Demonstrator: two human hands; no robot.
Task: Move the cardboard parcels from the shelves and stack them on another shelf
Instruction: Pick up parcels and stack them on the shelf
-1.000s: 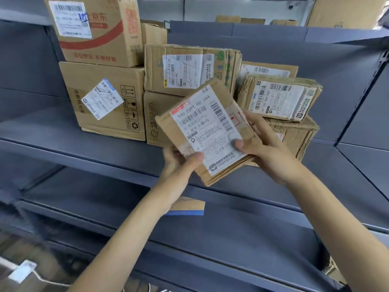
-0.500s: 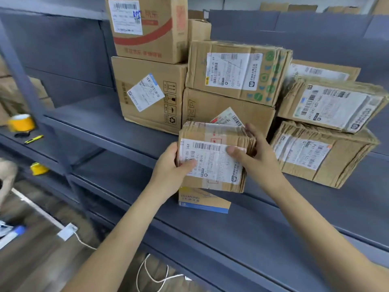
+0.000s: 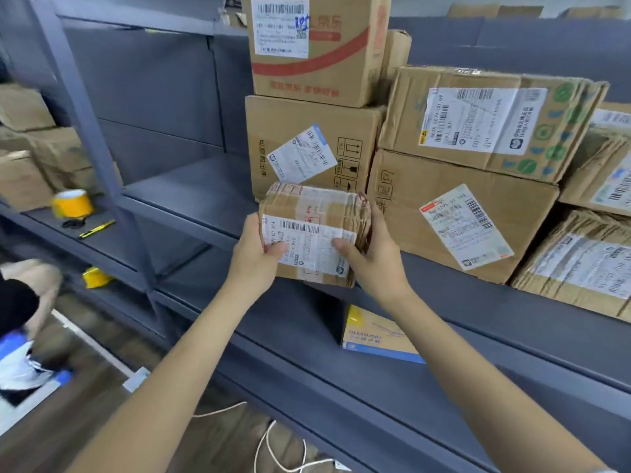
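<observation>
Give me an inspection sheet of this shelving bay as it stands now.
Surface: grey metal shelf, bare patch left of the boxes.
Job's things: small taped parcel held in front of the shelf edge; stacked boxes behind, red-printed box on top, large labelled box to the right.
Clutter: yellow tape roll and yellow-black pen-like tool on the left shelf; blue-edged carton on the lower shelf.
Hands: left hand and right hand grip the parcel's sides, thumbs on its label.
Cables: white cord on the floor.
Surroundings: wooden floor, more cardboard boxes on the left bay.
</observation>
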